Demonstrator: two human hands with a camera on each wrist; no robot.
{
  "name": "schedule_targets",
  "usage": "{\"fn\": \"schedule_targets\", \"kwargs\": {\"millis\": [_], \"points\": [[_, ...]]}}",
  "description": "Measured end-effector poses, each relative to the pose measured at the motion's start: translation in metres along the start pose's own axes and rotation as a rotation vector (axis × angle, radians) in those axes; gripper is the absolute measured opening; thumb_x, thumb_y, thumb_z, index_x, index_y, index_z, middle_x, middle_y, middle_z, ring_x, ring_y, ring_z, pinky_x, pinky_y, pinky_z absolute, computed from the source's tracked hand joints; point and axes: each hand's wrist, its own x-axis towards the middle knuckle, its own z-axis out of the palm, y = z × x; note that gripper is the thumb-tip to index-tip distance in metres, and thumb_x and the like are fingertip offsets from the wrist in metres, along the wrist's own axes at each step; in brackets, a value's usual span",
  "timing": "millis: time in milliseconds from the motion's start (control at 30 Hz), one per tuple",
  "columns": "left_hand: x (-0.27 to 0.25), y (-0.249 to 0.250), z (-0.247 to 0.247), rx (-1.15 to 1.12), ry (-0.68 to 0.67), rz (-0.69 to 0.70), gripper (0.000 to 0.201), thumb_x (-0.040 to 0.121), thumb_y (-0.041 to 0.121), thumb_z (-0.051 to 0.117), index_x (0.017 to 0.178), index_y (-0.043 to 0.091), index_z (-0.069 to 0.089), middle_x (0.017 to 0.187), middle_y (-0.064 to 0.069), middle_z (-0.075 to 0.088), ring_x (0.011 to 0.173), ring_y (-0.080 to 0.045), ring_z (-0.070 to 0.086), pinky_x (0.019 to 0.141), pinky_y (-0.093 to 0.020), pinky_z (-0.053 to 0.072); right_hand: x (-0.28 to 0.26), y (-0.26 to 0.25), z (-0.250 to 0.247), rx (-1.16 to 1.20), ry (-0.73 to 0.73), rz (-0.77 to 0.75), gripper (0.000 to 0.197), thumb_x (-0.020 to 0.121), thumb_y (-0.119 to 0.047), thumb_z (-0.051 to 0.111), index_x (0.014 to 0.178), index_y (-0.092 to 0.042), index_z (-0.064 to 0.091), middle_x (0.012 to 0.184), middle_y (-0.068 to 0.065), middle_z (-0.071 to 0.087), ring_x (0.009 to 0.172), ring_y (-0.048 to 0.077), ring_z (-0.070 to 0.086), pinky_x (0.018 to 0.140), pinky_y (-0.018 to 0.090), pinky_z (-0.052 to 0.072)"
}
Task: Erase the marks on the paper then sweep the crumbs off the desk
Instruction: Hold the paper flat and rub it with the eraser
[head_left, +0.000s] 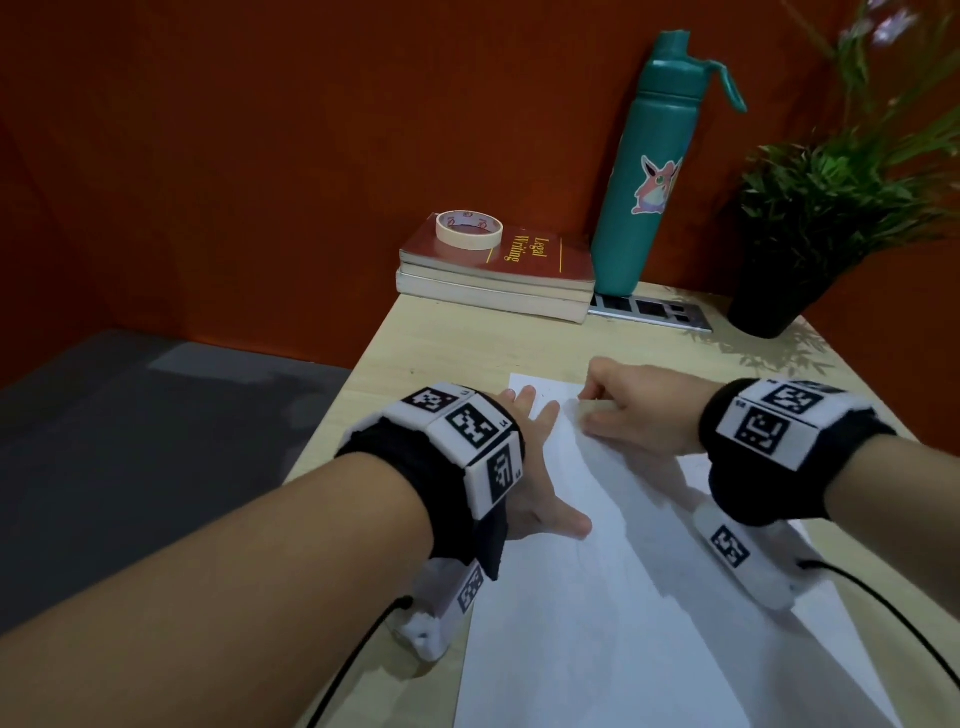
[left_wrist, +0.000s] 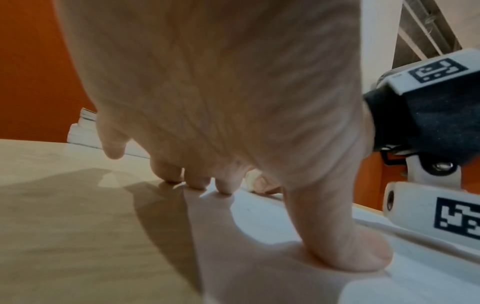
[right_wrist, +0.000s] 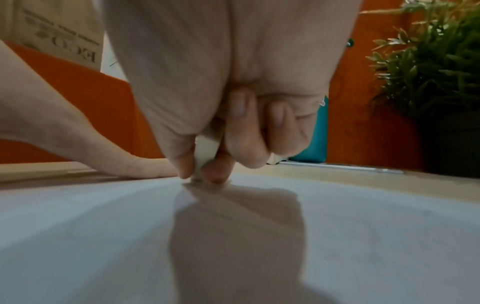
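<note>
Eraser (right_wrist: 207, 144) mostly hidden: only a pale sliver shows in the right wrist view, pinched btwn thumb and curled fingers of the right hand (head_left: 631, 410), its low end pressed on the paper (head_left: 623, 597). From the head view the eraser can't be made out at all. Marks on the sheet too faint to tell; one tiny dark speck near the far edge. Crumbs not discernible.

Left hand (head_left: 530, 467) at 9 o'clock of the sheet, fingers straight and spread, tips and thumb pressing paper and desk (head_left: 441, 338) flat; wrist strap covers most of it from above, the left wrist view shows the fingertips (left_wrist: 223, 187) down.

Paper lies at desk centre, near edge cut off at 6 o'clock.

Containers: teal bottle (head_left: 644, 171) at 12 o'clock, capped, contents unseen; black pot (head_left: 769, 296) at 2 o'clock holds a green plant (head_left: 831, 192), top cut off.

Tape roll (head_left: 469, 229) sits on two stacked books (head_left: 498, 275) at 11 o'clock. Flat dark-panelled item (head_left: 654, 310) by the bottle base, unclear what.
</note>
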Motion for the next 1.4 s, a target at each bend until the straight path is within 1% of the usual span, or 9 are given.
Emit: {"fn": "schedule_targets", "kwargs": {"millis": [133,233,367,500,600,733,833,1000,1400], "points": [[-0.001,0.000,-0.001,0.002,-0.002,0.002,0.113,0.073,0.078,0.048,0.150,0.028,-0.018,0.158,0.000,-0.020,0.146,-0.018,-0.013,0.112,-0.050,-0.007,-0.001,-0.006,0.006,0.055,-0.080,-0.106,0.012,0.092,-0.029,0.052,0.087,-0.025,0.042,0.075,-0.015,0.051,0.065,0.002,0.045,0.058,0.016,0.035],[0.000,0.000,-0.001,-0.006,-0.007,-0.008,0.115,0.072,0.079,0.048,0.150,0.025,-0.017,0.158,0.001,-0.021,0.146,-0.018,-0.014,0.112,-0.051,-0.007,0.000,-0.001,0.000,-0.046,0.007,-0.003,0.011,0.091,-0.035,0.048,0.087,-0.028,0.041,0.080,-0.006,0.057,0.070,0.011,0.049,0.063,0.027,0.039],[0.001,0.000,0.000,0.020,-0.001,-0.010,0.114,0.073,0.080,0.046,0.150,0.024,-0.017,0.158,0.000,-0.021,0.146,-0.019,-0.013,0.112,-0.052,-0.006,-0.007,-0.001,0.005,-0.015,-0.106,-0.095,0.017,0.093,-0.032,0.049,0.081,-0.029,0.038,0.073,-0.010,0.050,0.062,0.006,0.042,0.055,0.018,0.033],[0.003,0.000,0.002,0.000,-0.020,-0.014,0.116,0.071,0.080,0.047,0.149,0.027,-0.020,0.157,0.001,-0.022,0.146,-0.019,-0.015,0.112,-0.052,-0.008,-0.011,0.005,0.001,-0.090,-0.018,-0.006,0.010,0.092,-0.036,0.046,0.089,-0.027,0.040,0.080,-0.005,0.057,0.070,0.013,0.048,0.064,0.029,0.038],[0.004,-0.001,0.001,0.032,-0.022,-0.011,0.113,0.071,0.082,0.044,0.148,0.031,-0.020,0.158,-0.002,-0.022,0.146,-0.021,-0.014,0.111,-0.054,-0.007,-0.014,0.002,0.009,-0.004,-0.099,-0.096,0.019,0.092,-0.030,0.050,0.079,-0.030,0.037,0.073,-0.009,0.052,0.065,0.009,0.045,0.060,0.023,0.035],[0.003,0.000,-0.001,0.029,-0.024,-0.013,0.111,0.070,0.082,0.045,0.148,0.035,-0.019,0.158,-0.001,-0.021,0.147,-0.021,-0.012,0.111,-0.054,-0.007,-0.013,0.009,0.000,-0.088,-0.017,0.019,0.013,0.091,-0.039,0.046,0.089,-0.027,0.041,0.079,-0.006,0.057,0.072,0.015,0.050,0.065,0.031,0.039],[0.004,0.000,-0.002,0.050,-0.047,-0.012,0.112,0.070,0.082,0.045,0.148,0.034,-0.020,0.158,-0.003,-0.022,0.146,-0.022,-0.013,0.110,-0.056,-0.008,-0.016,0.004,0.009,-0.004,-0.099,-0.078,0.015,0.092,-0.034,0.048,0.081,-0.029,0.038,0.074,-0.009,0.053,0.069,0.014,0.047,0.061,0.025,0.037],[0.003,0.000,-0.005,0.027,-0.045,-0.007,0.113,0.069,0.081,0.048,0.149,0.033,-0.017,0.158,-0.003,-0.019,0.147,-0.023,-0.011,0.111,-0.055,-0.006,-0.014,0.011,0.002,-0.038,-0.027,0.026,0.012,0.090,-0.038,0.047,0.086,-0.028,0.041,0.080,-0.005,0.058,0.073,0.016,0.052,0.069,0.032,0.042],[0.004,-0.002,-0.007,0.074,-0.062,-0.001,0.115,0.066,0.085,0.046,0.148,0.035,-0.017,0.159,-0.004,-0.017,0.147,-0.022,-0.008,0.111,-0.058,-0.003,-0.018,0.015,0.002,0.043,-0.046,0.039,0.013,0.089,-0.036,0.051,0.083,-0.026,0.043,0.079,-0.006,0.056,0.071,0.012,0.048,0.065,0.027,0.040]]}}
